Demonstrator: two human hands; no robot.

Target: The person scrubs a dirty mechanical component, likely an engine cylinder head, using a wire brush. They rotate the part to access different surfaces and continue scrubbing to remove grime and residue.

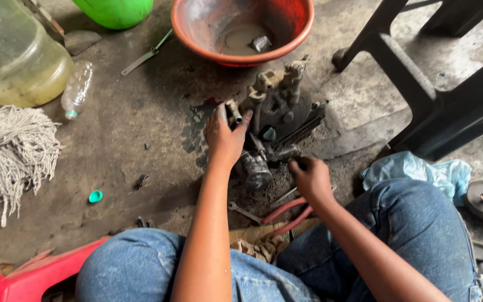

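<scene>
The dirty engine part (278,120) is held steady at its top by the left hand (225,137), clenched on it, while its lower side is gripped by the right hand (310,178).

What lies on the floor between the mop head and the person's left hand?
In the head view, between the mop head and the left hand lie only a small teal cap and bits of dark debris.

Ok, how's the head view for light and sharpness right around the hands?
Head view: soft, even daylight, with no glare on the greasy engine part. The left hand is fairly sharp. The right hand is slightly soft, and its fingertips are lost against the dark metal. Shade lies under the black chair. The plastic jug is cut off by the frame.
</scene>
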